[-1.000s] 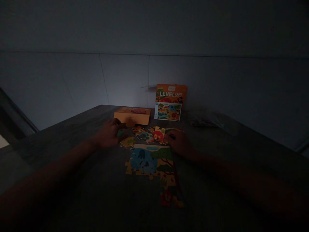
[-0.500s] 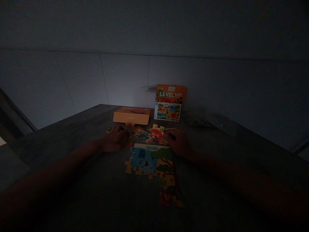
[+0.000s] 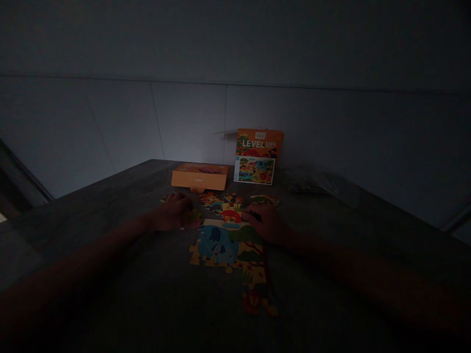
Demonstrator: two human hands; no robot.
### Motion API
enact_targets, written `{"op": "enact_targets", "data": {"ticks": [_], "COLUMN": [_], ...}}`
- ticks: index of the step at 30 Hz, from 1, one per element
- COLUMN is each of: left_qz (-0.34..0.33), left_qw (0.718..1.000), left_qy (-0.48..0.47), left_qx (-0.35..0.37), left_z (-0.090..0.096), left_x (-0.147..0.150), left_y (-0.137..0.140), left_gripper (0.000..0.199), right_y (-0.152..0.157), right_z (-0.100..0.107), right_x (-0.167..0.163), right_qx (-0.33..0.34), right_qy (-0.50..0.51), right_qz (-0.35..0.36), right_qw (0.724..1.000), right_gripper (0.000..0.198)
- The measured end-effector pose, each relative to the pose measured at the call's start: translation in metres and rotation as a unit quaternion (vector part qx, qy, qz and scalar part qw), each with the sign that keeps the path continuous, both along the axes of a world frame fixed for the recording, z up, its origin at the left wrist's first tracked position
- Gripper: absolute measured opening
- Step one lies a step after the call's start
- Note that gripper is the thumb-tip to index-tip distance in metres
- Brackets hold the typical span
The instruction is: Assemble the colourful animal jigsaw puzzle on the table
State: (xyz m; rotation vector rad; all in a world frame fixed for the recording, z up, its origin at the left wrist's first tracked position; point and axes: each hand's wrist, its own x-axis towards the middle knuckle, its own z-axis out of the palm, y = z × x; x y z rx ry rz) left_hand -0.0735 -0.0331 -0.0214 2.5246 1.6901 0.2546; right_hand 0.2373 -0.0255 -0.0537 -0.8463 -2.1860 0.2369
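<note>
In the dim head view, my right hand (image 3: 267, 221) pinches a puzzle piece (image 3: 231, 214) with a red animal on it. That piece is held just over the top edge of a partly joined puzzle (image 3: 219, 245), which shows blue elephants and a green tree. A strip of joined pieces runs down its right side to a red animal near the front. My left hand (image 3: 172, 212) rests on the table with loosely bent fingers, thumb apart from them. A greenish loose piece (image 3: 194, 217) lies by its thumb and fingers.
Several loose puzzle pieces (image 3: 211, 200) lie beyond the joined puzzle, with more (image 3: 265, 199) near my right hand. An orange box (image 3: 199, 177) lies at the back. An upright "LEVEL UP!" box (image 3: 259, 142) with a picture card (image 3: 255, 170) stands near the wall. Clear plastic bags (image 3: 334, 186) lie right.
My right hand has brought the red-animal piece nearer and slightly left, from over the loose pieces to the joined puzzle's top edge. My left hand has barely moved.
</note>
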Motion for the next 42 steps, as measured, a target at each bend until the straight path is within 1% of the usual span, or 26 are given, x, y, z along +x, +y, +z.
{"op": "enact_targets", "data": {"ticks": [5,10,12,14,15,17,19,21,24,26,29,32,35,37,39,41,42], "left_qz": [0.023,-0.023,-0.021,-0.002,0.007,0.011,0.005,-0.008,-0.021,-0.030,-0.038,-0.029,0.009,0.042,0.072,0.078,0.069], "left_qw": [1.000,0.999,0.997,0.994,0.994,0.997,0.999,1.000,1.000,0.999,0.999,0.997,0.983,0.957,0.925,0.897,0.889], "left_qy": [-0.011,-0.045,-0.066,-0.092,-0.097,-0.082,-0.048,-0.017,0.006,0.001,-0.017,-0.067,-0.184,-0.285,-0.372,-0.434,-0.453], "left_qx": [0.004,-0.005,-0.037,-0.052,-0.045,-0.009,0.011,0.001,-0.015,-0.022,-0.025,-0.025,-0.007,0.020,0.034,0.033,0.017], "left_z": [0.001,0.002,0.002,0.002,0.002,0.003,0.005,0.007,0.010,0.011,0.012,0.014,0.018,0.020,0.020,0.015,0.011], "left_x": [-0.001,0.003,0.003,0.002,0.001,-0.002,-0.008,-0.013,-0.020,-0.022,-0.020,-0.016,-0.007,0.004,0.018,0.035,0.044], "left_y": [0.003,0.005,0.005,0.005,0.005,0.005,0.005,0.004,0.002,0.001,0.000,0.000,-0.002,-0.008,-0.015,-0.024,-0.028], "left_gripper": [0.067,0.048,0.046,0.042,0.041,0.043,0.048,0.056,0.066,0.066,0.059,0.054,0.040,0.036,0.036,0.037,0.037], "right_y": [-0.001,0.000,0.000,0.000,-0.001,-0.002,-0.002,0.000,0.007,0.013,0.020,0.021,0.019,0.016,0.012,0.006,0.002], "right_z": [0.001,0.000,-0.001,-0.001,-0.001,0.000,0.002,0.003,0.003,0.001,-0.002,-0.002,0.000,0.001,0.003,0.004,0.005], "right_x": [0.000,0.000,0.000,0.000,0.000,-0.001,-0.001,0.000,0.002,0.004,0.006,0.007,0.006,0.006,0.005,0.003,0.002], "right_qx": [-0.002,-0.010,-0.014,-0.014,-0.013,-0.013,-0.020,-0.029,-0.038,-0.059,-0.099,-0.098,-0.079,-0.058,-0.023,0.029,0.060], "right_qy": [-0.008,-0.004,-0.005,-0.009,-0.011,-0.012,-0.005,0.012,0.046,0.067,0.085,0.078,0.054,0.044,0.031,0.007,-0.005], "right_qz": [0.001,0.024,0.024,0.020,0.016,0.005,-0.010,-0.036,-0.110,-0.151,-0.168,-0.178,-0.188,-0.190,-0.182,-0.156,-0.134], "right_qw": [1.000,1.000,1.000,1.000,1.000,1.000,1.000,0.999,0.992,0.984,0.977,0.976,0.978,0.979,0.983,0.987,0.989], "right_gripper": [0.017,0.017,0.016,0.016,0.016,0.017,0.018,0.020,0.023,0.024,0.026,0.025,0.031,0.037,0.040,0.040,0.037]}}
